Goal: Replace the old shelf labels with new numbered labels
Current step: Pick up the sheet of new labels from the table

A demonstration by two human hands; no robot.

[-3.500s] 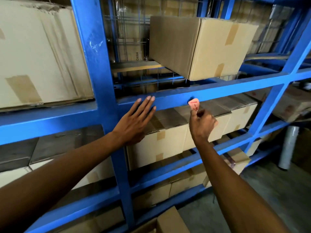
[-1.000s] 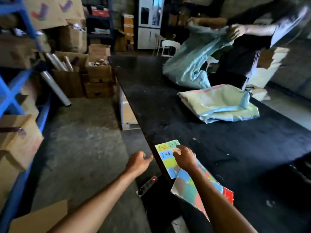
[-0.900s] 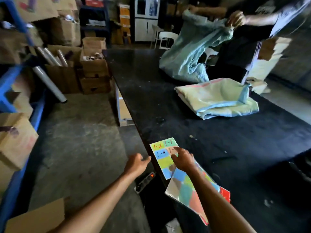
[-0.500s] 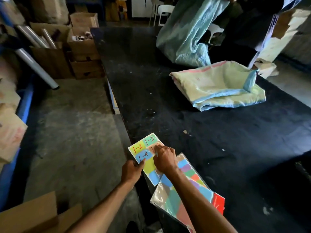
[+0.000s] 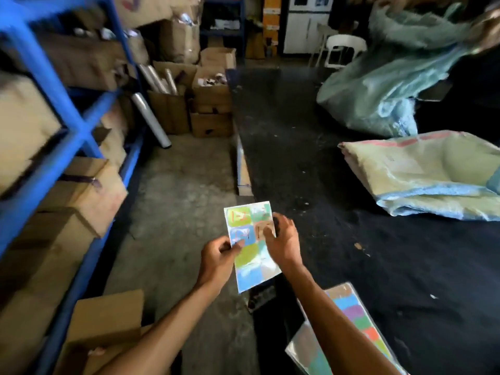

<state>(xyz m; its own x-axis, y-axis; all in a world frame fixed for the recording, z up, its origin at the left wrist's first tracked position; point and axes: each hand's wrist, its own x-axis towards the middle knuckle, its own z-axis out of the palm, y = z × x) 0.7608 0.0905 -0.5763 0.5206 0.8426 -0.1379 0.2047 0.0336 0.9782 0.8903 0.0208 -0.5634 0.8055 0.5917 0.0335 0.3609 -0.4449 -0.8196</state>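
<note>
Head-mounted, wide-angle, looking forward and down along the aisle between blue shelving (image 5: 67, 131) at left and black table (image 5: 351, 266) at right; close to both forearms; single view only.

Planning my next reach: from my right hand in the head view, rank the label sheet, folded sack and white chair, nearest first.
1. Label sheet: touching the right hand, at its left.
2. Folded sack: on the black table, farther right.
3. White chair: far back, beyond the table.

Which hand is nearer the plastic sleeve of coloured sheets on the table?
Right. The right hand is above the sleeve, on the label sheet, over the table's edge. The left hand grips the sheet's left edge, farther out over the floor.
</note>
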